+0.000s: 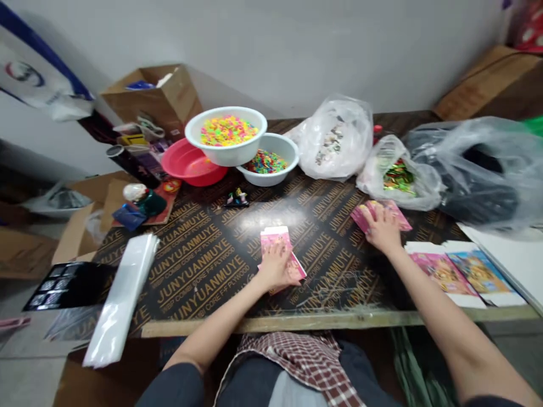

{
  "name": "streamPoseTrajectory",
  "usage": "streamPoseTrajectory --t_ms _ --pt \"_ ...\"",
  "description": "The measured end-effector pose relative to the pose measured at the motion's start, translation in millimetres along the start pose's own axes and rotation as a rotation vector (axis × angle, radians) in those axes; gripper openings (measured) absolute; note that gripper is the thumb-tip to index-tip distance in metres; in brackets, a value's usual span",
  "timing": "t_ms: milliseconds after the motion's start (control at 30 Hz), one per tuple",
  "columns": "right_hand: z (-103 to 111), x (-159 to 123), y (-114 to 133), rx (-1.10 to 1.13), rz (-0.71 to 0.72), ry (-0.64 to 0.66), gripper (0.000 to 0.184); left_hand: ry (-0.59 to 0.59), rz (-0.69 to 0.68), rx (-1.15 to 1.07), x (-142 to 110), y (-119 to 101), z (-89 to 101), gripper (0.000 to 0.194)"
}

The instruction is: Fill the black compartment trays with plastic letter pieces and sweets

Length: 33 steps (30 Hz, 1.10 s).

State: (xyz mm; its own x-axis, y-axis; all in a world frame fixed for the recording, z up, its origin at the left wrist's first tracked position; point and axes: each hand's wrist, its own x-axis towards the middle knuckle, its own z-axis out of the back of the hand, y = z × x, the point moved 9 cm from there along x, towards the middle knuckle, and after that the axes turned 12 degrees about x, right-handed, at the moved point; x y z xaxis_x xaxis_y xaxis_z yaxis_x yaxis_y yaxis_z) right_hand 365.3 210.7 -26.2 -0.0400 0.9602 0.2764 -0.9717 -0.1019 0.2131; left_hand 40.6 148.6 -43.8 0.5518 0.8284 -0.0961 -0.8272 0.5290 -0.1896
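My left hand (pixel 276 267) rests fingers-down on a small stack of pink printed cards (pixel 278 242) in the middle of the dark plywood table (pixel 199 265). My right hand (pixel 383 227) lies flat with fingers spread on a second pile of pink cards (pixel 401 217) further right, just in front of a clear bag of shiny green and red pieces (pixel 399 176). Both hands touch their piles from above; no card is lifted off the table.
Behind stand a white bowl of bright beads (pixel 227 134), a smaller white bowl (pixel 271 161), a red basin (pixel 189 164) and plastic bags (pixel 335 138). Colourful printed sheets (pixel 462 272) lie at right, a stack of clear sleeves (pixel 123 294) at left, cardboard boxes (pixel 156 96) beyond.
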Motion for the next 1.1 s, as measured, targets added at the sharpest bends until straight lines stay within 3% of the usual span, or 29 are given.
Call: streamPoseTrajectory --t_ms 100,200,267,400,467,600,733,833,967,1100 --pt "8 16 18 -0.001 0.027 -0.073 0.066 0.08 -0.048 0.007 6 -10 -13.0 0.102" --pt "1 48 79 0.108 0.093 -0.076 0.075 0.07 -0.128 0.002 6 -16 -13.5 0.097" --pt "-25 76 141 0.266 0.206 0.046 0.076 0.061 -0.164 -0.005 6 -14 -13.0 0.098" --pt "-106 126 263 0.503 0.356 0.456 0.089 0.072 -0.149 -0.033 7 -5 -17.5 0.083" --pt "-141 151 304 0.518 0.326 0.578 0.1 0.075 -0.137 -0.065 6 -2 -19.4 0.076" --pt "-184 192 357 0.531 0.328 0.617 0.114 0.115 -0.135 -0.121 4 2 -23.4 0.077" --pt "-206 206 381 0.546 0.373 0.647 0.109 0.129 -0.147 -0.144 2 1 -25.9 0.084" --pt "-204 206 382 0.592 0.357 0.611 0.104 0.15 -0.159 -0.158 2 0 -29.4 0.086" --pt "-178 187 370 0.67 0.364 0.571 0.105 0.171 -0.16 -0.156 0 0 -29.5 0.076" --pt "-133 148 322 0.667 0.33 0.519 0.103 0.128 -0.151 -0.142 -1 2 -19.1 0.079"
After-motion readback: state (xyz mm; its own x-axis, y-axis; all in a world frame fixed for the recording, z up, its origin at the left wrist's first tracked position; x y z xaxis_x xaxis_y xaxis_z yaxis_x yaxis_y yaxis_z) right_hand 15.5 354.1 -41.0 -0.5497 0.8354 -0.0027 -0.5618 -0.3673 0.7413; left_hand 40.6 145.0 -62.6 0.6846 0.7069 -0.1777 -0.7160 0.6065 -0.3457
